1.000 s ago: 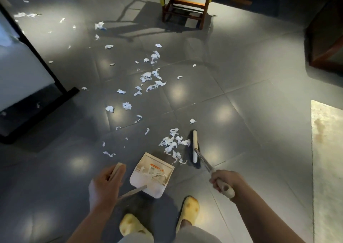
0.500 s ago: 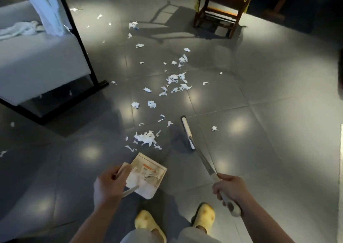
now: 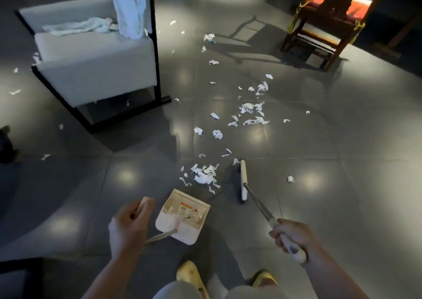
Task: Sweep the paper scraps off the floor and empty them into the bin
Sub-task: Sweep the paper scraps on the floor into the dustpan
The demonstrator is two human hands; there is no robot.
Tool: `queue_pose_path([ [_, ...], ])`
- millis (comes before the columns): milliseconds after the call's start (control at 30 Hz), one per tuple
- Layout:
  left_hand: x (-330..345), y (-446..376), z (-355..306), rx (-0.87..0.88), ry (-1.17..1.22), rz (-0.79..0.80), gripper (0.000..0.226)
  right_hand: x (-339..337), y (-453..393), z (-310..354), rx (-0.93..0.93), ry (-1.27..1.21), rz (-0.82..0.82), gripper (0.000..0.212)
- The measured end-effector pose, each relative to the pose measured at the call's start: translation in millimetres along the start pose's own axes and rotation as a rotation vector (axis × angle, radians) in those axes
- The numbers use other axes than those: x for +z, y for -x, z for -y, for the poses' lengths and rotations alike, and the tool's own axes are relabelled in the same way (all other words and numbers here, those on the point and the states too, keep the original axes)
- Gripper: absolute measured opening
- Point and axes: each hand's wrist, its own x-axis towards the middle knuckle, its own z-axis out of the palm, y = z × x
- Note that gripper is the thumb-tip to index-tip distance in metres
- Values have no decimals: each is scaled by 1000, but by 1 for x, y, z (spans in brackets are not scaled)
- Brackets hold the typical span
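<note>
White paper scraps lie scattered over the grey tiled floor. A small heap of scraps (image 3: 204,174) sits just beyond the cream dustpan (image 3: 182,216), which rests on the floor with a few scraps inside. My left hand (image 3: 127,230) grips the dustpan's long handle. My right hand (image 3: 291,236) grips the handle of the broom. The broom head (image 3: 243,179) stands on the floor to the right of the heap. A looser cluster of scraps (image 3: 251,113) lies further out. No bin is in view.
A white armchair with a black frame (image 3: 96,70) and cloths draped on it stands at the left, scraps around it. A dark wooden chair (image 3: 324,29) stands at the far right. My two yellow slippers (image 3: 191,276) are at the bottom.
The broom pushed the heap leftwards in front of the dustpan, then its head drew back to the right of it. The view swung left, bringing the armchair further in.
</note>
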Motion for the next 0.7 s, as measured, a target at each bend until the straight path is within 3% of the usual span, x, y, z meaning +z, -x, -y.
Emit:
queue_pose_path([
  [167,-15,-2,1,-67,58,20,43,32,16,32,-88,78,99,29],
  [333,-21,-2,9,-120,77,40,24,68,11,85,-30,-11,395,26],
  [433,-24,-5,12,-137,54,-31,31,99,-9,94,-5,81,502,32],
  [500,-22,-5,5,-148,33,-84,39,116,-28,100,25,115,539,42],
  [700,6,-9,-23,-183,64,-183,37,111,-91,128,183,279,575,27],
])
